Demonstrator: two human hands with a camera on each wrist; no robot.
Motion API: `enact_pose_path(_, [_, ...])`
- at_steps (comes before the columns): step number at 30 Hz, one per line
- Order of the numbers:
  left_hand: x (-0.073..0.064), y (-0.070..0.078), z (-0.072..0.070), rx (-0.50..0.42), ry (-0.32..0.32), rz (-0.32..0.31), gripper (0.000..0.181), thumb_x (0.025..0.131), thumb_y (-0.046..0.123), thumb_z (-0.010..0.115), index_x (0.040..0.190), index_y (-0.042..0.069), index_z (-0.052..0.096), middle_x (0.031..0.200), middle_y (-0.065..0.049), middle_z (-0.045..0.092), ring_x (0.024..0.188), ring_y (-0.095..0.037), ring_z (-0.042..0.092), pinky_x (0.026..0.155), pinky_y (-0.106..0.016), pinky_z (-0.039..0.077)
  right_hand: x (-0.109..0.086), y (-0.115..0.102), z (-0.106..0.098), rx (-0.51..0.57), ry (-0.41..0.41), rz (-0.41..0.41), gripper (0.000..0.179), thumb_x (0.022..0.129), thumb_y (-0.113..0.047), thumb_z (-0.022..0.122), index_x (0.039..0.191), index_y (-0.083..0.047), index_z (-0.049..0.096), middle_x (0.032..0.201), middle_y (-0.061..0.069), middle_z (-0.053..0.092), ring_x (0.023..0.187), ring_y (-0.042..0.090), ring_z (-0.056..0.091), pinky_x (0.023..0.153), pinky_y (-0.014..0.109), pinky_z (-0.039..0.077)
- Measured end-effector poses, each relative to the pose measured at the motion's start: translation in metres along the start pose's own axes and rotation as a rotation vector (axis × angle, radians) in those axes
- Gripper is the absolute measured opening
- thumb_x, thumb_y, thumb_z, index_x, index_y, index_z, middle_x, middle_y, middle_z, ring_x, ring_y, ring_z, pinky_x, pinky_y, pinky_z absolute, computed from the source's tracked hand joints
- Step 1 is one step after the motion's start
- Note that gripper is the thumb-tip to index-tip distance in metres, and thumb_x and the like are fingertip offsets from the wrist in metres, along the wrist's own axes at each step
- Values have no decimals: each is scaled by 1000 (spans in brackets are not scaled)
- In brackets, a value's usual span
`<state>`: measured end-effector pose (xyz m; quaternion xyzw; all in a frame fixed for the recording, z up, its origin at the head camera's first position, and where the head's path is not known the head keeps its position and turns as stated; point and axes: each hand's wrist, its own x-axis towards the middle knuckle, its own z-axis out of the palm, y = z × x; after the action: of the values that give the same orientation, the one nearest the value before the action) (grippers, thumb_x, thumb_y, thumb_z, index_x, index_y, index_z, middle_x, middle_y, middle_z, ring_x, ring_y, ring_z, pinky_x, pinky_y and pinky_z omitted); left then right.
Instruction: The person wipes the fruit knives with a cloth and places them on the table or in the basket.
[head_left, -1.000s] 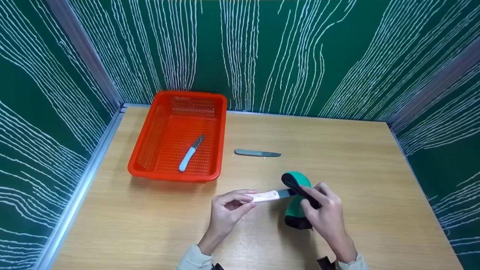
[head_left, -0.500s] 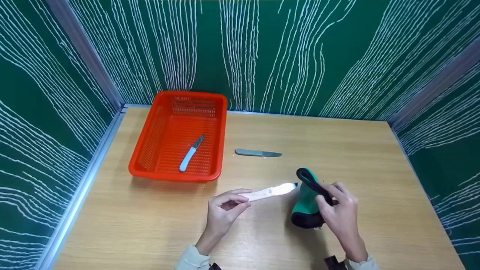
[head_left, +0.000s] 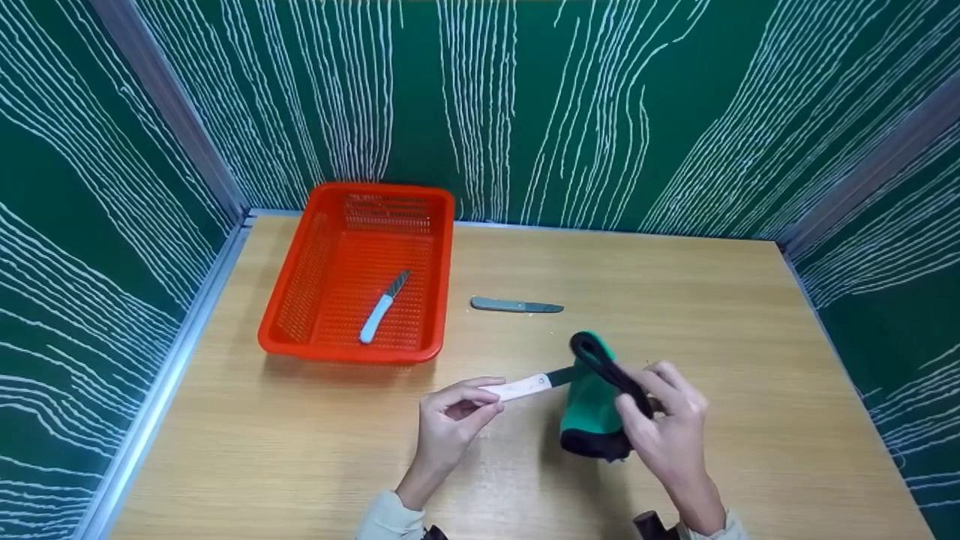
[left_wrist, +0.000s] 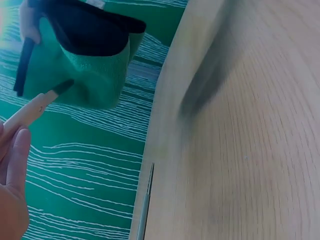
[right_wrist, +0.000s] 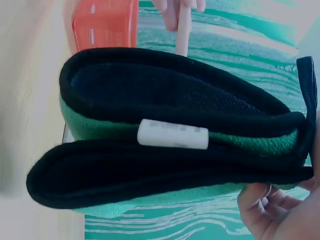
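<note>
In the head view my left hand [head_left: 454,424] pinches the pale pink handle of a small knife [head_left: 523,386], its blade pointing right. The blade's tip lies against a folded green cloth with black edging [head_left: 590,401]. My right hand [head_left: 671,420] grips that cloth by its black-edged upper side, holding it over the table. From the left wrist, the knife [left_wrist: 30,112] overlaps the green face of the cloth [left_wrist: 95,75]. Seen from the right wrist, the cloth [right_wrist: 170,110] shows two folds and a white tag; it hides the blade.
An orange-red basket [head_left: 274,319] stands at the back left, with a light-blue-handled knife [head_left: 381,309] inside. To its right a grey-handled knife [head_left: 517,305] lies on the wooden table [head_left: 712,322]. Green walls with white lines [head_left: 420,97] enclose the back and sides.
The cloth came off the blade to the right, baring it, then returned left against the blade with my right hand. My left hand and the knife hardly moved.
</note>
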<state>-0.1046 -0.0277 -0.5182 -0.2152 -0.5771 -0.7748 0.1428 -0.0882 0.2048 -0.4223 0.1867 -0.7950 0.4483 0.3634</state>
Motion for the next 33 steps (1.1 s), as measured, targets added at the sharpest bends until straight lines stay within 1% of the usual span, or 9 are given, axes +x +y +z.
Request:
enact_pose_path(3, [0,1,2,-3,0,-5,10,77,-12,70,86,-7,70,102,-24,67,86,-28,68,64,-32,58,-6,3,9,-8,-61,-28,37,58,22,60,89,7,72,69,7,53,53,8,45,39,12,38])
enact_pose_path(5, [0,1,3,2,3,-29,10,78,-9,71,87,-5,70,103,-21,68,86,-28,68,65,-30,58,-13,10,16,-20,-111,-54,40,57,20,62,91,5,73,72,5,54,54,7,44,40,12,37])
enact_pose_path(9, [0,1,4,11,0,-65,10,79,-3,73,88,-2,72,103,-17,69,86,-29,68,66,-30,58,-28,25,27,-43,-206,-96,37,60,12,62,94,3,73,76,1,54,57,6,43,44,12,36])
enact_pose_path(12, [0,0,4,7,-12,-37,10,79,-6,72,88,-3,71,102,-19,69,87,-31,68,66,-33,58,-33,30,30,-59,-259,-95,36,62,8,61,95,3,73,75,-2,50,59,6,40,45,11,34])
enact_pose_path(16, [-1,-3,3,-33,-17,-25,10,76,-11,72,85,-8,69,100,-24,68,87,-32,68,65,-30,58,-34,32,31,-67,-279,-95,35,61,9,60,92,2,74,72,-3,45,57,4,37,44,11,32])
enact_pose_path(19, [-2,-3,3,-59,-8,-51,9,75,-9,73,83,-10,68,97,-25,68,86,-32,68,66,-25,57,-33,34,32,-76,-270,-98,33,60,9,60,90,2,74,71,-2,45,56,5,37,43,12,32])
enact_pose_path(21, [-1,-2,3,-62,-6,-48,10,75,-9,74,83,-11,68,97,-25,68,87,-31,68,66,-24,56,-32,36,30,-98,-272,-92,33,60,10,61,90,2,74,72,-1,46,56,6,39,43,12,33])
enact_pose_path(29, [1,2,-1,-52,-9,-1,11,76,-13,70,86,-9,69,98,-26,67,87,-29,68,65,-29,57,-28,46,15,-223,-300,-29,36,61,12,68,95,-1,74,77,2,53,57,6,44,42,13,37])
enact_pose_path(33, [1,4,-3,-35,-7,-22,11,77,-11,71,87,-8,70,99,-23,68,88,-29,68,65,-31,58,-29,51,9,-239,-285,-29,36,60,13,67,92,0,75,73,-2,49,55,3,39,41,12,32])
